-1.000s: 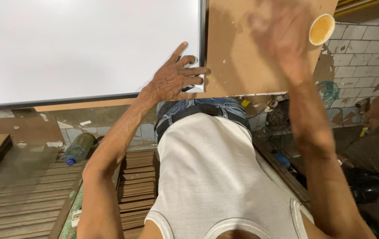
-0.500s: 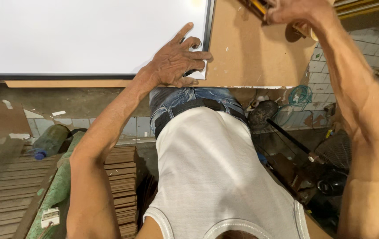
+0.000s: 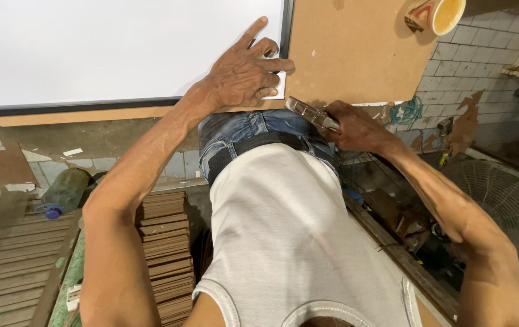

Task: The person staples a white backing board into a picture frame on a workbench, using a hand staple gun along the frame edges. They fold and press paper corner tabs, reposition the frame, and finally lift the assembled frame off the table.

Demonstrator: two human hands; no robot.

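My left hand (image 3: 244, 72) lies flat with fingers spread on the bottom right corner of a white board with a dark frame (image 3: 108, 54), which rests on a brown fibreboard sheet (image 3: 350, 54). My right hand (image 3: 356, 128) is closed around a metal hand tool (image 3: 311, 113), held at the near edge of the brown sheet just below my left hand. The tool's tip points toward the framed corner. What kind of tool it is I cannot tell.
A paper cup of light brown drink (image 3: 444, 13) stands at the far right of the brown sheet. Below lie a stack of thin wooden slats (image 3: 165, 254), a green bottle (image 3: 65, 191), a fan grille (image 3: 505, 200) and a tiled wall (image 3: 483, 66).
My right hand has come down from the top right, near the cup, to the near edge of the sheet and now holds the metal tool. The left hand stays on the board corner.
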